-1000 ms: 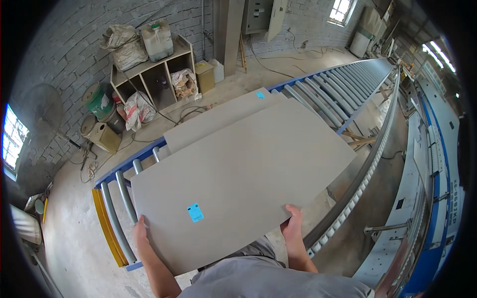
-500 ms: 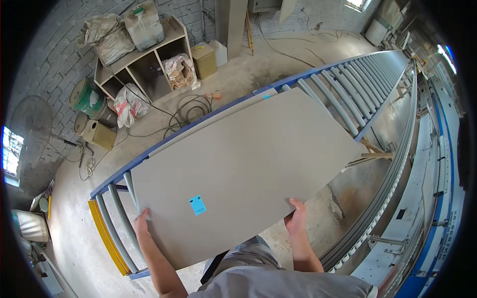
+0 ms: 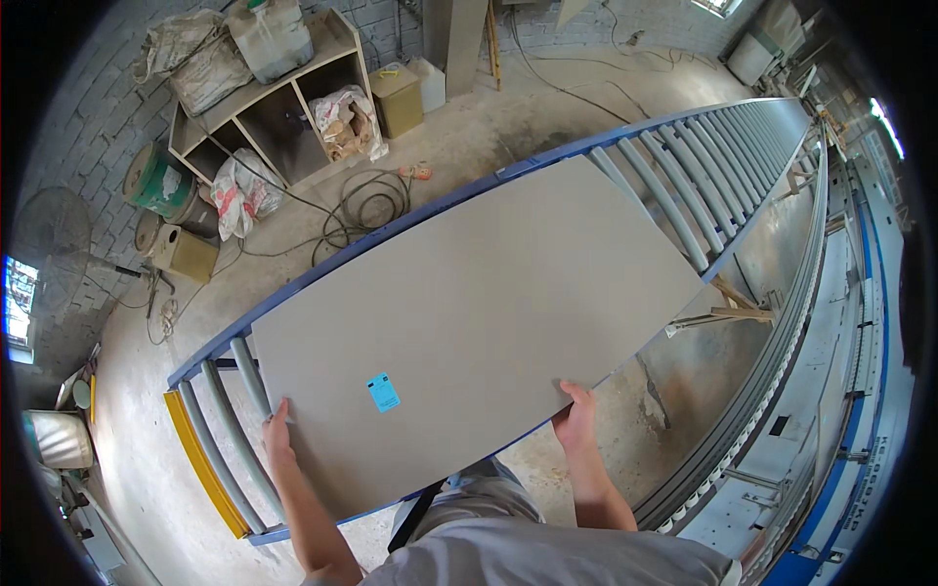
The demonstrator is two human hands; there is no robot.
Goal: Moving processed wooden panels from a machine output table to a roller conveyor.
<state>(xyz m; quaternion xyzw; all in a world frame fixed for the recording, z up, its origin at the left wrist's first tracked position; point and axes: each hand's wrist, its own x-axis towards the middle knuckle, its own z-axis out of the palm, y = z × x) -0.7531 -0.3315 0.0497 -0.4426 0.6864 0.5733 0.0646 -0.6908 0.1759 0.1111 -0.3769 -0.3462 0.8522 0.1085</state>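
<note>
A large flat grey-beige board (image 3: 479, 303) lies lengthwise across the roller conveyor (image 3: 227, 415), covering many of its rollers. A small light-blue label (image 3: 383, 393) is stuck on its near left part. My left hand (image 3: 279, 435) grips the board's left end, with the thumb on top and the fingers partly hidden at the edge. At the near long edge, right of my body, my right hand (image 3: 575, 415) holds the board, thumb on the upper face and fingers underneath, out of sight. Whether another board lies under this one cannot be seen.
A yellow bar (image 3: 205, 464) caps the conveyor's left end. Beyond it stand an open shelf unit (image 3: 274, 107) with sacks, a coiled cable (image 3: 366, 210), tins and a green bucket (image 3: 156, 181). A long white-and-blue machine (image 3: 831, 391) runs along the right. A fan (image 3: 54, 239) stands left.
The board has come down flat onto the conveyor and shifted slightly left and away. Its far edge now covers the pale strip seen earlier beside the blue rail. Both hands keep their hold.
</note>
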